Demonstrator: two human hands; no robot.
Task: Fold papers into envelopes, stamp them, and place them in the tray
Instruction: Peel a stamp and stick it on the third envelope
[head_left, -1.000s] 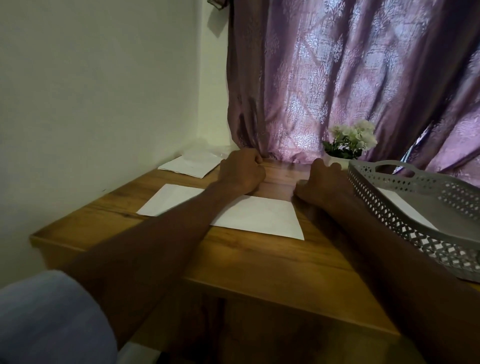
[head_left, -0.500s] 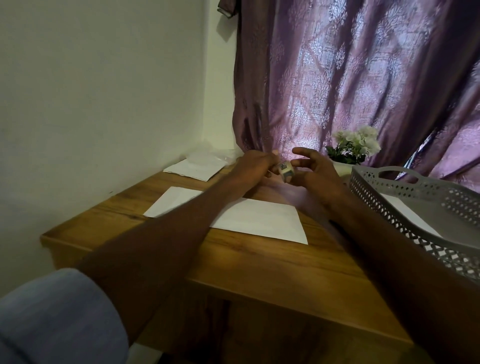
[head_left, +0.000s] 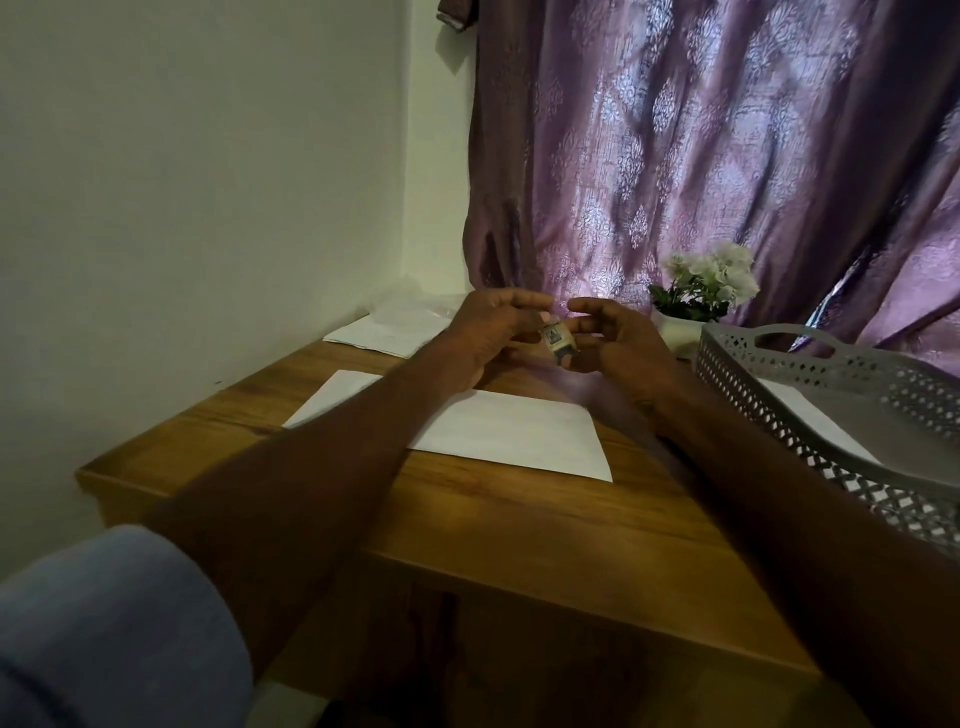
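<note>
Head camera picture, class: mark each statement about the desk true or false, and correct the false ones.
1. Both hands hold a small stamp above the table. True.
2. The white envelope lies inside the tray. False: it lies flat on the table, left of the grey tray.
3. White flowers stand beside the curtain. True.
4. The left hand presses flat on the envelope. False: it is raised, meeting the right hand at the stamp.

Purple damask-patterned curtain (head_left: 727, 156), grey lattice tray (head_left: 810, 395), white envelope (head_left: 509, 431), brown wood-grain table (head_left: 519, 530)
</note>
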